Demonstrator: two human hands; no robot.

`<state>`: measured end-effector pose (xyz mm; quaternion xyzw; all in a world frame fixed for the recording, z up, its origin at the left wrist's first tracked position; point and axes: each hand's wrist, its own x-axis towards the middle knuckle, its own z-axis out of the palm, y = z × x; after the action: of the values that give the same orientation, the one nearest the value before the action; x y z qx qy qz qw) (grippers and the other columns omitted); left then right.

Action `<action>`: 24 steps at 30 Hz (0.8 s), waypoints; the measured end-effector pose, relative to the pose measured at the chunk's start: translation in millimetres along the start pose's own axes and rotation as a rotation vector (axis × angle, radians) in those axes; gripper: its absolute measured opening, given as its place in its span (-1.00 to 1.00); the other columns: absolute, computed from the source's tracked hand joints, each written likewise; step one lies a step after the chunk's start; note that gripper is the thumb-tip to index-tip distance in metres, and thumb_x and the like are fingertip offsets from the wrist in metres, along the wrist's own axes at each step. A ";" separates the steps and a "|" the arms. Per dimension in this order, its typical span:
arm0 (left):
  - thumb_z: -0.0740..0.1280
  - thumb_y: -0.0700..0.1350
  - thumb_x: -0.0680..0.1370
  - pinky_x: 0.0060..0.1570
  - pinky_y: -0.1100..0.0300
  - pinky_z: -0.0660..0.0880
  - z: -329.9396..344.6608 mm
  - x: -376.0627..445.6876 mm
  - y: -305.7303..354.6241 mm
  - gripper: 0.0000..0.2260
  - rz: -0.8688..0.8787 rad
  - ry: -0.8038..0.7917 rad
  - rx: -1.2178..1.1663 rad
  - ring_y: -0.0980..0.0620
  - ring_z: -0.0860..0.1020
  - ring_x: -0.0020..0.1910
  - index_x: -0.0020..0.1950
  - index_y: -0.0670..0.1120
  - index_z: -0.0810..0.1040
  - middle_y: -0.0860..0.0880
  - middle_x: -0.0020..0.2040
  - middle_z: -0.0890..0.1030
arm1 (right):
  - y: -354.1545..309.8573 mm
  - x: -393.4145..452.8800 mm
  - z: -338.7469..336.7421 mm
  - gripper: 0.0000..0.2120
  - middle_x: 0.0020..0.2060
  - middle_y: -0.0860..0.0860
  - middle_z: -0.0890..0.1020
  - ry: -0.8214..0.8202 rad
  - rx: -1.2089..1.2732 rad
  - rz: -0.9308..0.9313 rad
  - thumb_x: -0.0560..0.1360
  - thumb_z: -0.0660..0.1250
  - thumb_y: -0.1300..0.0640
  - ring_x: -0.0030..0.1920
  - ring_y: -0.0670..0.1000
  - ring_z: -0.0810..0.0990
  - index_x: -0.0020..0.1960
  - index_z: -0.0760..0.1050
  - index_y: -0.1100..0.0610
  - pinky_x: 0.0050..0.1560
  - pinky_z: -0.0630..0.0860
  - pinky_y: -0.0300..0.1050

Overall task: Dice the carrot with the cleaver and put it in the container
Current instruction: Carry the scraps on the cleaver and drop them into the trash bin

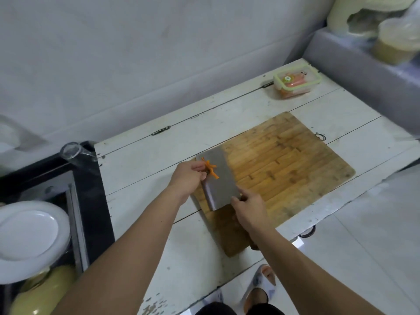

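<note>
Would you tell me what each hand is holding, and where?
The left hand pinches carrot strips at their ends, over the cleaver. The right hand grips the cleaver at its handle end.

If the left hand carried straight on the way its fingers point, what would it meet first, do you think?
Probably the carrot strips lying on the flat cleaver: the left hand points right at them, perhaps touching already.

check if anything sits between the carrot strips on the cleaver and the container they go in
Nothing visible does. The carrot strips lie on the cleaver; between them and the container at the far end are only bare cutting board and table. The container's lid looks on.
</note>
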<state>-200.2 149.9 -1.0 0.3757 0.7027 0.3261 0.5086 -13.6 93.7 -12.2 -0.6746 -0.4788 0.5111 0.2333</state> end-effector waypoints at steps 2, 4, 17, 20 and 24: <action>0.26 -0.47 0.55 0.19 0.12 0.59 -7.4 -4.4 2.8 -0.63 0.011 0.063 -0.104 -0.01 0.67 0.11 0.02 -0.03 0.68 -0.12 0.13 0.69 | 1.2 -2.7 -6.2 -0.60 -0.35 0.00 0.64 -0.031 0.109 0.013 0.58 0.30 0.20 -0.43 0.04 0.56 0.35 0.53 -0.11 -0.37 0.58 0.01; 0.18 -0.47 0.56 0.04 0.13 0.64 -18.2 -18.1 4.6 -0.65 0.038 0.209 -0.234 -0.02 0.70 -0.07 0.04 -0.12 0.66 -0.14 0.02 0.71 | 2.1 -9.6 -14.5 -0.64 -0.37 -0.03 0.64 -0.044 0.179 0.013 0.57 0.31 0.23 -0.44 0.07 0.54 0.27 0.59 -0.12 -0.38 0.55 0.01; 0.19 -0.36 0.63 0.10 0.23 0.55 21.9 -99.8 -59.3 -0.68 0.457 0.068 0.289 0.12 0.63 0.06 0.09 0.00 0.63 0.07 0.03 0.66 | 58.5 -129.3 -68.2 -0.67 -0.31 0.16 0.57 0.173 0.457 0.073 0.54 0.32 0.32 -0.43 0.14 0.49 0.18 0.65 0.00 -0.38 0.46 -0.03; 0.17 -0.38 0.61 0.07 0.20 0.57 47.2 -134.5 -69.4 -0.63 0.549 -0.024 0.305 0.10 0.63 0.04 0.07 0.04 0.61 0.09 0.01 0.63 | 82.0 -175.6 -79.7 -0.68 -0.31 0.15 0.56 0.261 0.501 0.088 0.52 0.33 0.33 -0.43 0.14 0.47 0.17 0.66 0.04 -0.38 0.44 -0.02; 0.18 -0.36 0.58 0.11 0.08 0.54 64.1 -185.7 -84.6 -0.61 0.814 -0.070 0.445 -0.03 0.55 0.17 0.29 -0.06 0.60 -0.02 0.25 0.48 | 113.7 -243.6 -93.3 -0.71 -0.30 0.14 0.55 0.343 0.519 0.094 0.51 0.33 0.32 -0.43 0.13 0.47 0.10 0.68 0.03 -0.38 0.44 -0.02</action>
<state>-118.1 -47.6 -2.2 0.7318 0.5333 0.3278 0.2697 113.3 -154.7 44.2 -0.6903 -0.2543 0.5051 0.4513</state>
